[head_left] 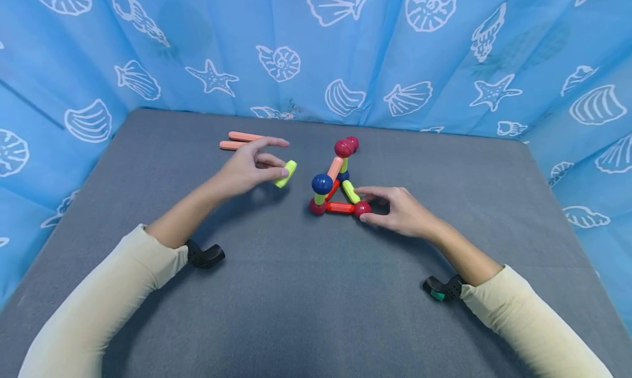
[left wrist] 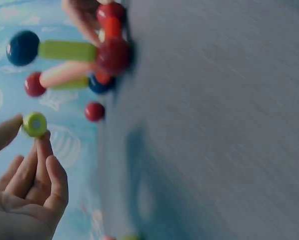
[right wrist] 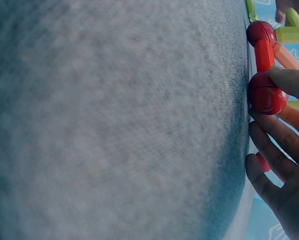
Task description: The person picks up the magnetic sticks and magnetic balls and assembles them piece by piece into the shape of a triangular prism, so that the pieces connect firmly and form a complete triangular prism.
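Note:
My left hand [head_left: 252, 167] pinches a short yellow-green stick [head_left: 285, 174] between thumb and fingertips, above the table and left of the built frame. In the left wrist view the stick [left wrist: 35, 124] points end-on at the camera. The frame has a triangular base of red sticks [head_left: 340, 208], a yellow-green stick [head_left: 351, 192] and balls. One upright carries a blue ball [head_left: 322, 184], another a red ball [head_left: 344, 147]; a salmon stick [head_left: 334, 169] slants between. With thumb and fingers, my right hand [head_left: 402, 210] grips the red ball [right wrist: 267, 94] at the base's right corner.
Two salmon sticks [head_left: 245, 136] lie behind my left hand, partly covered. A loose red ball [left wrist: 94, 111] sits on the grey table [head_left: 296, 312] behind the frame. A blue shell-print curtain [head_left: 296, 27] hangs along the back and sides.

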Demonstrator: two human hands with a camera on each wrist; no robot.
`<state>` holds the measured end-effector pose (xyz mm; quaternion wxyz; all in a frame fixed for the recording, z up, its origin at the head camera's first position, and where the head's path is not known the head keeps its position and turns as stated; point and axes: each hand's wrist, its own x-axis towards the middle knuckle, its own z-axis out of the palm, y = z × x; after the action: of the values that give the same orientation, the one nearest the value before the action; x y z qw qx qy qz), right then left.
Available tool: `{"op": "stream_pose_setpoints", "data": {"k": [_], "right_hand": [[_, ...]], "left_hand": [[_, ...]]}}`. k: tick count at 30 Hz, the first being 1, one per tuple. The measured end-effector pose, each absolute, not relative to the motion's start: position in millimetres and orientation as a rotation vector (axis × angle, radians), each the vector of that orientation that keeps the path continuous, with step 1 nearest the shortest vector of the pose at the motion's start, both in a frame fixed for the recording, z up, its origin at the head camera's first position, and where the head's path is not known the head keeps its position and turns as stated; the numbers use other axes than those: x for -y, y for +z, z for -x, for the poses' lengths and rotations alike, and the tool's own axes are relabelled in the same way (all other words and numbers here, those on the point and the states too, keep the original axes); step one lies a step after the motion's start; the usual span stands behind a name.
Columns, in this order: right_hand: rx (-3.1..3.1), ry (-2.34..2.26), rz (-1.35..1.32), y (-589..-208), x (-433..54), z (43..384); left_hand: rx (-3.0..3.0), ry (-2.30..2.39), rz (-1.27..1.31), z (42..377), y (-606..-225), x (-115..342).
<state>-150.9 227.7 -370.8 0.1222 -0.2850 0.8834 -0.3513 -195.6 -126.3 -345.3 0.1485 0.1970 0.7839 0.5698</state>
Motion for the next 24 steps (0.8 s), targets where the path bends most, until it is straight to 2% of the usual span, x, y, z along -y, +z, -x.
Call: {"op": "stream_pose_setpoints", "data": {"k": [12, 24], "right_hand": [[-2.576, -1.029, 0.842, -370.7, -227.6, 151.5], [-2.566, -1.042, 0.848, -370.4, -229.4, 151.3]], "left_hand": [[-2.172, 1.768, -0.425, 210.6, -328.3, 68.1], [-2.065, 1.661, -0.464, 212.8, -324.0, 51.8]]}}
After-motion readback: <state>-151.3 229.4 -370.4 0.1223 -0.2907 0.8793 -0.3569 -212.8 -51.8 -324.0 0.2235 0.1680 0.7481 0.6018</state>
